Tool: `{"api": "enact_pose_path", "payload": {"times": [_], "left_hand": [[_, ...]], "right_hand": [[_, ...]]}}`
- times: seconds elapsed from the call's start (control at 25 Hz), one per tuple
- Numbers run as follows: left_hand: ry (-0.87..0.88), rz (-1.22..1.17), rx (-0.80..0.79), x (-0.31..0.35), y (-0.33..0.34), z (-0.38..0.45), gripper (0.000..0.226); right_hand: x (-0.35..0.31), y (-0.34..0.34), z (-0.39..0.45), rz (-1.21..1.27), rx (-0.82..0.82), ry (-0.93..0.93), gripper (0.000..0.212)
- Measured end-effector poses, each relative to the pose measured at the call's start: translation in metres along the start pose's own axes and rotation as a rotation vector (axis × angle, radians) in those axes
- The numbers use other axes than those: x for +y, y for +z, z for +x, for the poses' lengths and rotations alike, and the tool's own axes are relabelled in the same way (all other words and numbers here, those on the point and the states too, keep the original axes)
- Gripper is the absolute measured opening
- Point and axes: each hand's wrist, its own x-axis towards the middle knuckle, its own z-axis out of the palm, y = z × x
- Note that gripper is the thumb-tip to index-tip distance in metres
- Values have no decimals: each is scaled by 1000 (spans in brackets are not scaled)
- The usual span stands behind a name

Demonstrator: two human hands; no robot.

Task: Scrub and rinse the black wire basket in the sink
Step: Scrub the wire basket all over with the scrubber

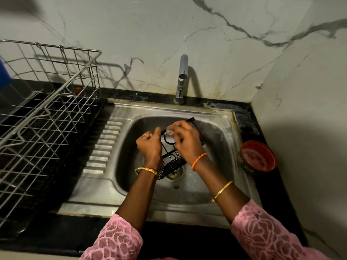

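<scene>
The black wire basket [171, 162] is held tilted over the steel sink [124, 166], its lower end near the drain [173, 174]. My left hand [150, 145] grips the basket's upper wire frame on the left side. My right hand [185, 139] holds a small pale green scrubber [170, 132] pressed against the basket's top wires. Much of the basket's middle is hidden behind both hands.
A chrome tap [182, 79] stands behind the sink, no water visibly running. A steel wire dish rack [47, 102] fills the black counter at left. A round red-lidded tub [258, 157] sits on the counter at the sink's right. Marble walls close the back and right.
</scene>
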Motion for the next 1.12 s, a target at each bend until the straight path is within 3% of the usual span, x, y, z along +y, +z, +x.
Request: {"api": "enact_pose_path", "payload": {"times": [0.08, 0.16, 0.28, 0.36, 0.56, 0.84, 1.0, 1.12], "left_hand": [[11, 9, 4, 0, -1, -1, 47], [27, 7, 8, 2, -1, -4, 47], [41, 8, -2, 1, 1, -6, 48], [19, 4, 21, 2, 0, -6, 48], [-11, -25, 76, 3, -6, 3, 49], [-32, -10, 98, 2, -6, -3, 46], [-26, -20, 120, 3, -8, -3, 44], [-29, -16, 112, 1, -10, 3, 44]], "right_hand": [[13, -11, 11, 3, 135, 119, 24], [15, -16, 15, 32, 157, 193, 20], [-9, -2, 1, 104, -6, 144, 18], [-22, 5, -15, 80, -32, 81, 19], [-5, 3, -61, 34, 107, 44, 16], [-13, 6, -47, 46, 154, 41, 14], [-1, 3, -81, 17, 150, 32, 15], [4, 0, -99, 58, 257, 69, 15]]}}
